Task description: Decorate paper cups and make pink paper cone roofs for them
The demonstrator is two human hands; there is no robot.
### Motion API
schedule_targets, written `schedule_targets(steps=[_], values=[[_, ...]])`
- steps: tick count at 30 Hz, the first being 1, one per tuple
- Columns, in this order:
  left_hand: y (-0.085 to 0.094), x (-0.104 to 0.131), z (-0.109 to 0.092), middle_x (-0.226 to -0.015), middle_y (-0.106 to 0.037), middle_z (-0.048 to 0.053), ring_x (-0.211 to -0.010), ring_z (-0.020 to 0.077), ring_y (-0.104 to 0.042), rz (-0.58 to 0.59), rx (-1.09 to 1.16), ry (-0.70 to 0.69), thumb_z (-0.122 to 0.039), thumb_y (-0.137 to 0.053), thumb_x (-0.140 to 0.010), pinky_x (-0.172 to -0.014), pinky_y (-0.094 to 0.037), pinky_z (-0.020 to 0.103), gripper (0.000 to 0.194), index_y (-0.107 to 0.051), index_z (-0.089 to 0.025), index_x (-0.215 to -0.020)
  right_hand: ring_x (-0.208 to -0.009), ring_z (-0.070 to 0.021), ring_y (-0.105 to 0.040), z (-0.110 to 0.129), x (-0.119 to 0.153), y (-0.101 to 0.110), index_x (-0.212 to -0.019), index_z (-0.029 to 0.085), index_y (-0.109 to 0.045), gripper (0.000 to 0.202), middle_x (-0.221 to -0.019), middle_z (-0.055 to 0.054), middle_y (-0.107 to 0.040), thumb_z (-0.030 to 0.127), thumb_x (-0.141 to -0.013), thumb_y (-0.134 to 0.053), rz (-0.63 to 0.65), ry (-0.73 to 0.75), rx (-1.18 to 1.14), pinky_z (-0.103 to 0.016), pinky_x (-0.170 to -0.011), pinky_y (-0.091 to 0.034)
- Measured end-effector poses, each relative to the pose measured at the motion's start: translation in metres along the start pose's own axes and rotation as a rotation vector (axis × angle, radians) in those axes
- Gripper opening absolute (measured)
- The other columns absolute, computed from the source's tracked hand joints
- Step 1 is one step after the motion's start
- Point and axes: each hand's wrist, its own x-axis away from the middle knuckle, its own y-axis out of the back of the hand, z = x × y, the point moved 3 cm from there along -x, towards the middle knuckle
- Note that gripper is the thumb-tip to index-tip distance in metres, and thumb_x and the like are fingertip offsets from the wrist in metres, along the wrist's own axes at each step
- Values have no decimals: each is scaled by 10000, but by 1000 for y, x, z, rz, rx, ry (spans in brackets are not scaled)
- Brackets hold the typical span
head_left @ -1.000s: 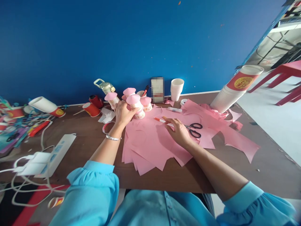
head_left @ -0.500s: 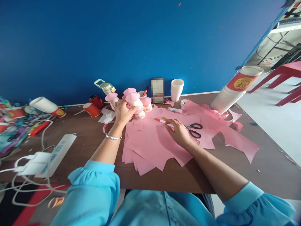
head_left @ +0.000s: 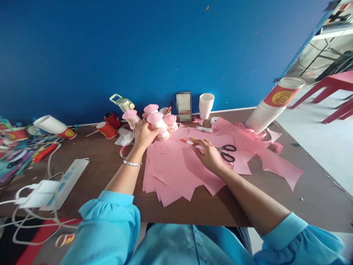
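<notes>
My left hand (head_left: 145, 134) is closed around a small paper cup with a pink cone-shaped paper top (head_left: 154, 117), thumb on its right side. Similar pink-topped cups stand close by: one on the left (head_left: 129, 114), one behind (head_left: 151, 108) and one on the right (head_left: 170, 120). Beneath the held cup is a patterned cup (head_left: 163, 135), partly hidden. My right hand (head_left: 209, 154) rests on pink paper sheets (head_left: 176, 169), fingers stretched out over an orange-and-white pen (head_left: 187, 141). Black-handled scissors (head_left: 228, 157) lie beside it, blades partly covered by the hand.
A tall stack of paper cups (head_left: 266, 112) leans at the right among pink scraps. White cups (head_left: 206, 106) and a phone (head_left: 184, 106) stand by the blue wall. Red cups (head_left: 107, 130), a tape roll (head_left: 127, 150) and a power strip (head_left: 68, 180) lie left.
My left hand has lowered the pink-topped cup slightly onto the group. The right hand has stayed in place on the paper.
</notes>
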Motion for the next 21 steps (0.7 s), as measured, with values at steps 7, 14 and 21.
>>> schedule_targets(steps=[7, 14, 21], values=[[2, 7, 8, -1236, -692, 157, -1281, 391, -586, -82, 50, -36, -491, -889, -710, -1161, -433, 555, 486, -736, -188, -1059, -1173, -264, -703, 2, 1, 0, -1210, 231, -707, 276, -1227, -70, -793, 166, -960, -608, 4, -20, 7, -415, -1014, -564], [14, 13, 16, -1242, -684, 131, -1288, 357, -576, -196, 145, -94, -395, -920, -703, -1182, -405, 530, 503, -725, -209, -1128, -1177, -254, -704, 4, 0, 3, -1282, 229, -694, 328, -1192, -66, -800, 167, -970, -612, 5, -23, 39, -405, -1003, -573], [41, 51, 33, -1077, -654, 95, -1011, 245, -610, -404, 276, -174, -329, -774, -841, -916, -535, 398, 247, -658, -198, -1015, -1147, -261, -705, 0, 0, 1, -1248, 217, -704, 322, -1176, -70, -800, 138, -949, -615, -13, 6, 54, -405, -989, -571]])
